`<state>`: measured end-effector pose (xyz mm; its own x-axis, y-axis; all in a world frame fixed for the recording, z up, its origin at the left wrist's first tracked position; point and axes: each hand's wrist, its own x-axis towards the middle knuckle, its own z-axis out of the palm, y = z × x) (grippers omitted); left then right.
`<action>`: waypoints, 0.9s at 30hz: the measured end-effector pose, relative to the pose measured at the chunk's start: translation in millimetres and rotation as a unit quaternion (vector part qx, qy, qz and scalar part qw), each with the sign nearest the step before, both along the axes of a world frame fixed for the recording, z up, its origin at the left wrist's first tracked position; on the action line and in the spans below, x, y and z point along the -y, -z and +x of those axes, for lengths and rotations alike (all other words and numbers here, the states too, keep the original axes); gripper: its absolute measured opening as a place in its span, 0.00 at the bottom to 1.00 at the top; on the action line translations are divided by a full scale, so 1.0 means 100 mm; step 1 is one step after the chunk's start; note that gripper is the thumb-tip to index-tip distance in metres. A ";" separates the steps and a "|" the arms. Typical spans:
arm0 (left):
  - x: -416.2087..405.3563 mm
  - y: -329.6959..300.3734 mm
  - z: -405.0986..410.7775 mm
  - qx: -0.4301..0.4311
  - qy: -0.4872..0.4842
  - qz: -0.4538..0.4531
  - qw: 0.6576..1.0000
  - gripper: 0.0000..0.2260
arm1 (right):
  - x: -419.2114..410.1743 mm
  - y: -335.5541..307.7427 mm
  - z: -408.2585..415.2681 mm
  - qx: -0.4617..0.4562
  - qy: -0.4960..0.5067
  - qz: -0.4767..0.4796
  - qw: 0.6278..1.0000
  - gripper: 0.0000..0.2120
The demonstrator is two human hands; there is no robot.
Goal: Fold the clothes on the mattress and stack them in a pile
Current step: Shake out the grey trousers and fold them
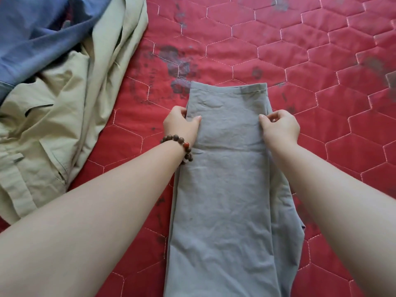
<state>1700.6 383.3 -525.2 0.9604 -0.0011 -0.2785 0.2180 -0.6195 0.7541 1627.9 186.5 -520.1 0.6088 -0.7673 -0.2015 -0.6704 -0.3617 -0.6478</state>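
A grey garment (227, 189) is gripped at both edges on the red quilted mattress (321, 61).

The grey garment is laid lengthwise as a long narrow strip down the middle of the mattress. Its left edge is pinched by the left hand (181, 125), thumb on top, a beaded bracelet (182, 146) worn at the wrist. Its right edge is pinched by the right hand (280, 125). A beige garment (53, 125) and a blue garment (32, 28) are heaped at the far left, unfolded.
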 end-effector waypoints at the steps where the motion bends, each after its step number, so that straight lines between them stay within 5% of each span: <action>1: -0.02 0.01 -0.05 -0.021 0.000 0.022 1.000 0.12 | -0.03 -0.01 -0.04 -0.014 0.000 0.014 1.000 0.11; 6: -0.38 0.06 -0.44 -0.112 0.080 0.016 0.990 0.16 | -0.21 -0.05 -0.55 -0.101 -0.068 0.052 0.991 0.21; 12: -0.75 0.08 -0.84 -0.300 0.115 -0.083 0.943 0.11 | -0.45 -0.11 -1.21 -0.127 -0.074 0.117 0.982 0.16; 15: -0.91 0.03 -1.14 -0.391 0.094 -0.132 0.906 0.11 | -0.55 -0.16 -1.57 -0.148 -0.067 0.203 0.966 0.11; 18: -1.10 -0.01 -1.52 -0.464 0.059 -0.163 0.869 0.22 | -0.65 -0.20 -2.01 -0.163 -0.040 0.317 0.933 0.08; 21: -1.34 -0.02 -1.87 -0.569 0.025 -0.223 0.791 0.33 | -0.71 -0.23 -2.48 -0.191 -0.035 0.406 0.893 0.10; 24: -1.58 -0.03 -2.18 -0.598 0.006 -0.250 0.761 0.36 | -0.72 -0.22 -2.86 -0.201 -0.046 0.468 0.859 0.11; 27: -1.70 -0.04 -2.43 -0.568 -0.001 -0.267 0.779 0.24 | -0.70 -0.22 -3.04 -0.199 -0.096 0.464 0.858 0.11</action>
